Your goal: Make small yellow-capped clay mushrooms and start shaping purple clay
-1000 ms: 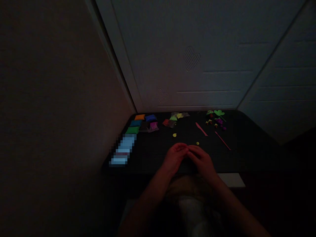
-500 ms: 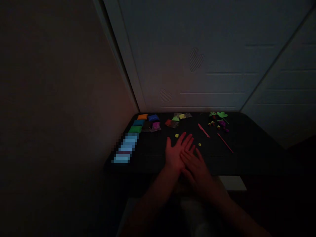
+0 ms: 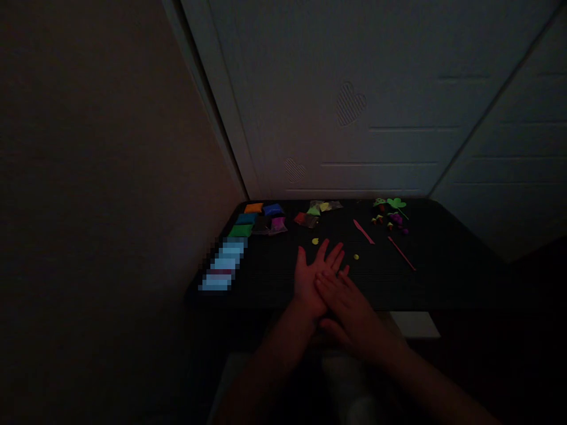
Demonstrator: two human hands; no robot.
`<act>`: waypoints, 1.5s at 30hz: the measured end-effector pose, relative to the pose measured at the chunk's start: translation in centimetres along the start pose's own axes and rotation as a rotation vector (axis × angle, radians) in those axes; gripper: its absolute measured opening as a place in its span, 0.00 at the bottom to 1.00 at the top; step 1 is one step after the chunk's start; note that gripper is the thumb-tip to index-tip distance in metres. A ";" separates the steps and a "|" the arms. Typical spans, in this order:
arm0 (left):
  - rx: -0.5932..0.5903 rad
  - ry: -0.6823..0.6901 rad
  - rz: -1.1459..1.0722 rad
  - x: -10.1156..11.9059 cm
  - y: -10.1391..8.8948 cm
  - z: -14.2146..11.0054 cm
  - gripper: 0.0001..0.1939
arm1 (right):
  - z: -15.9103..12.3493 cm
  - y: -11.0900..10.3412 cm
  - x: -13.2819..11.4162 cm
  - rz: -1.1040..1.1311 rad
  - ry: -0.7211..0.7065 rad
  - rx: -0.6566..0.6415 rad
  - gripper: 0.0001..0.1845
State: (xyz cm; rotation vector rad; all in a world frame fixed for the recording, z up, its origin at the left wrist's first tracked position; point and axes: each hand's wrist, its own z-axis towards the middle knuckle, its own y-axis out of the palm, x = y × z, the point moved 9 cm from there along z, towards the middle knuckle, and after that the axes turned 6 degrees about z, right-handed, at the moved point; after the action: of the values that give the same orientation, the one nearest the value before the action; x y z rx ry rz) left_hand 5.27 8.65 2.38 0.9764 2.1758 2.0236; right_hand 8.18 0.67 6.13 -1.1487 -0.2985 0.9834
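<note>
A small, round yellow piece [image 3: 315,241] is lying on the dark table [image 3: 447,277] just beyond the left hand [image 3: 310,282], which is facing palm up, holding its fingers apart. The right hand [image 3: 349,306] is resting flat across that palm, fingers lying together; whether they are covering anything, I cannot tell. A pink, knife-shaped tool [image 3: 364,232] is lying farther off.

A small yellow piece [image 3: 315,241] lies on the dark table [image 3: 447,274]; a tinier yellow bit [image 3: 356,257] lies to its right, a little nearer; they are apart.
</note>
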 end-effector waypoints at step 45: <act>-0.081 -0.134 -0.054 -0.9 1.7 -1.0 0.30 | -0.1 -1.7 2.7 -0.031 0.142 0.125 0.28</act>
State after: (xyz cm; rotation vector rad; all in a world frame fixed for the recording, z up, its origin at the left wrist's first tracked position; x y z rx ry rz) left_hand 6.32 7.29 3.78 1.0006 2.0155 1.9455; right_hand 10.59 2.59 6.85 -1.0906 -0.1389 0.8760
